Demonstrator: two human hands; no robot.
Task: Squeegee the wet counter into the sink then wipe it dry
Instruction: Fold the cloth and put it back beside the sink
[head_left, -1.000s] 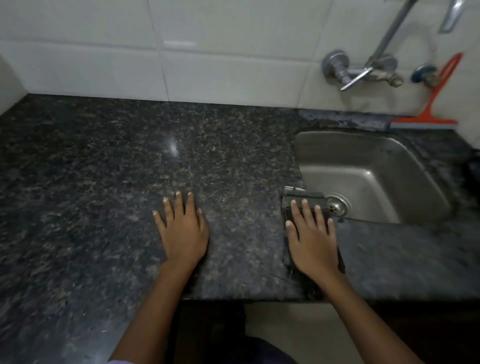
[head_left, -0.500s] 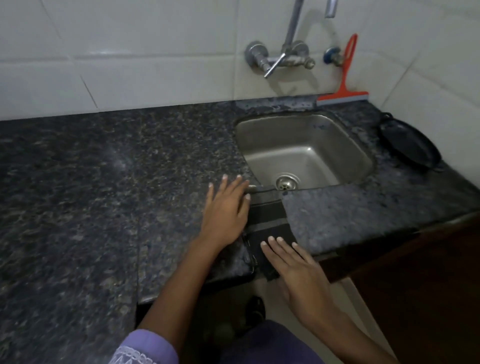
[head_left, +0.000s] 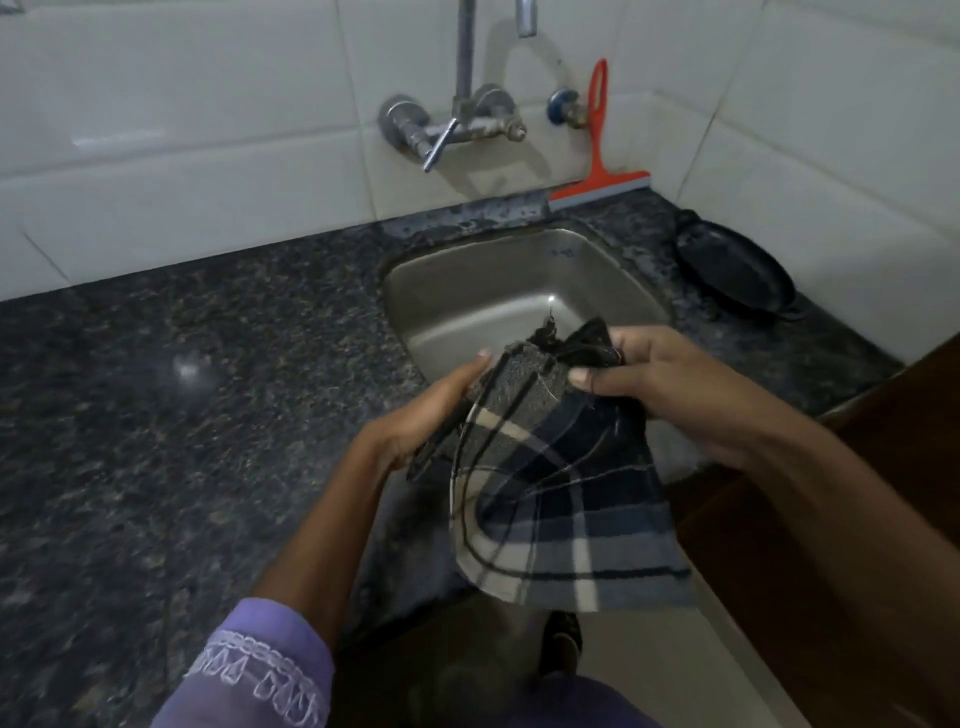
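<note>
So the person has the dark checked cloth with pale stripes (head_left: 550, 499) lifted clear of the speckled black granite desk (head_left: 182, 415), held up over the front edge of the steel sink (head_left: 498, 291). Both hands are clamped on it: the left hand (head_left: 431, 415) grips the folded, bunched edge from the side, and the right hand (head_left: 670, 384) pinches the top corner, with the rest hanging loose below.

Looks like they're opening or refolding it for the drying pass. Best bet is probably to shake it flat, fold to a fresh face, then wipe in overlapping strokes toward the sink so nothing gets pushed back over dry stone.

Count-wise: one cloth, one sink, one orange squeegee (head_left: 597, 176) leaning against the tiled wall behind the sink, one wall tap (head_left: 457, 124), one black flat pan (head_left: 732, 270) on the desk to the right. Can't tell from here how wet the desk is.
</note>
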